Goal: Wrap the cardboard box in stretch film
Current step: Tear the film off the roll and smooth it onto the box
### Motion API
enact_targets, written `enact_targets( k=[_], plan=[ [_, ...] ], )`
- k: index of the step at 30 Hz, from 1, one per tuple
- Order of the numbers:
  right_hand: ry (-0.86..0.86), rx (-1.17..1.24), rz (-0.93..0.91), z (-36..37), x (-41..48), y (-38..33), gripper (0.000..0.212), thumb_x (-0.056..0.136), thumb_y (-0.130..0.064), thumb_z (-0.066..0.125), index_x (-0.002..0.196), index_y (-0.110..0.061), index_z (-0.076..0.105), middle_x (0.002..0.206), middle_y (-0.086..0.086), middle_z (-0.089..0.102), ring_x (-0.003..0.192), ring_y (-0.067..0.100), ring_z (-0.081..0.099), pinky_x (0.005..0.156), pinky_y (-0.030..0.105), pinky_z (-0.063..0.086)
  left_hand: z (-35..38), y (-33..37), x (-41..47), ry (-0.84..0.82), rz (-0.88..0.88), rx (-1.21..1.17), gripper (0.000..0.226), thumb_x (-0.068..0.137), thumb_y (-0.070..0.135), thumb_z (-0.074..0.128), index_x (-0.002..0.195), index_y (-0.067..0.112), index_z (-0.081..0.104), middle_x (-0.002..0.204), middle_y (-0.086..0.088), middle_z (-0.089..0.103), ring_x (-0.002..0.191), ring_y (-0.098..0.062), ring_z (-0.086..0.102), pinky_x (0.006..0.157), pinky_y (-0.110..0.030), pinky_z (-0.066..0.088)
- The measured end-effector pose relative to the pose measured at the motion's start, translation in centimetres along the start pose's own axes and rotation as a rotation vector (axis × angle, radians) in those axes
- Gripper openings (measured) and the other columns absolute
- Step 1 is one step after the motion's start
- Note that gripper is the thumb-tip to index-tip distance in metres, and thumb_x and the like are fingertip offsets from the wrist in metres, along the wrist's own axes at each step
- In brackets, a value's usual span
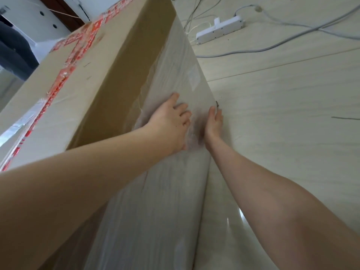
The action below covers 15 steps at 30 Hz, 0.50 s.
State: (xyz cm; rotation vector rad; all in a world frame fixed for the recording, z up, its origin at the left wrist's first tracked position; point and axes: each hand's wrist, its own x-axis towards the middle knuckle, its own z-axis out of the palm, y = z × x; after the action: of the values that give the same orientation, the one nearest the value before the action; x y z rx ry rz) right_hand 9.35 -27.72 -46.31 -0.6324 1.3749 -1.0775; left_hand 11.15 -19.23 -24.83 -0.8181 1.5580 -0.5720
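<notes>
A tall brown cardboard box (116, 61) with red tape along its top stands on the floor. Cloudy stretch film (175, 71) covers the lower part of the side facing me and runs down past my arms. My left hand (171, 123) lies flat on the film with its fingers spread, pressing it against the box. My right hand (214, 123) sits at the bottom edge of the box where the film meets the floor, fingers straight along that edge. No film roll is in view.
A white power strip (220, 30) with several grey and white cables (292, 34) lies on the pale tiled floor (282, 133) beyond the box. Dark fabric (15, 49) and a wooden door frame (64, 14) show at the upper left.
</notes>
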Motion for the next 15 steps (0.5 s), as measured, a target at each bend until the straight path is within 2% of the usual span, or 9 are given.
enact_targets(
  k=[5, 9, 12, 15],
  plan=[
    [0.0, 0.043, 0.003, -0.8, -2.5, 1.3, 0.064, 0.101, -0.045, 0.03, 0.15, -0.006, 0.019, 0.157, 0.016, 0.017, 0.146, 0.026, 0.015, 0.12, 0.038, 0.012, -0.6, -2.6, -2.0, 0.082, -0.073, -0.026, 0.07, 0.098, 0.055, 0.012, 0.153, 0.014, 0.001, 0.16, -0.008, -0.004, 0.148, -0.025, -0.006, 0.119, -0.049, -0.003],
    [-0.056, 0.003, -0.02, -1.2, -4.7, 1.6, 0.063, 0.101, -0.042, 0.032, 0.15, -0.005, 0.02, 0.157, 0.016, 0.019, 0.146, 0.026, 0.016, 0.12, 0.037, 0.012, -0.1, -2.0, -3.6, 0.001, -0.027, 0.046, 0.069, 0.097, 0.058, 0.008, 0.152, 0.019, -0.004, 0.16, -0.005, -0.01, 0.147, -0.024, -0.011, 0.116, -0.051, -0.007],
    [-0.107, -0.064, -0.036, -1.7, -6.7, 1.3, 0.062, 0.101, -0.042, 0.03, 0.15, -0.005, 0.019, 0.157, 0.015, 0.019, 0.146, 0.026, 0.016, 0.12, 0.035, 0.012, -0.3, -2.3, -3.5, 0.0, -0.117, 0.026, 0.07, 0.097, 0.058, 0.008, 0.153, 0.017, -0.003, 0.16, -0.005, -0.009, 0.148, -0.024, -0.009, 0.117, -0.049, -0.007],
    [-0.149, -0.111, -0.087, -2.4, -8.3, 0.6, 0.063, 0.101, -0.043, 0.029, 0.15, -0.005, 0.017, 0.158, 0.012, 0.017, 0.147, 0.023, 0.013, 0.12, 0.035, 0.01, -0.8, -2.9, -3.4, 0.106, -0.222, -0.057, 0.07, 0.098, 0.056, 0.012, 0.153, 0.013, 0.001, 0.161, -0.008, -0.002, 0.148, -0.025, -0.004, 0.118, -0.048, -0.003]
  ],
)
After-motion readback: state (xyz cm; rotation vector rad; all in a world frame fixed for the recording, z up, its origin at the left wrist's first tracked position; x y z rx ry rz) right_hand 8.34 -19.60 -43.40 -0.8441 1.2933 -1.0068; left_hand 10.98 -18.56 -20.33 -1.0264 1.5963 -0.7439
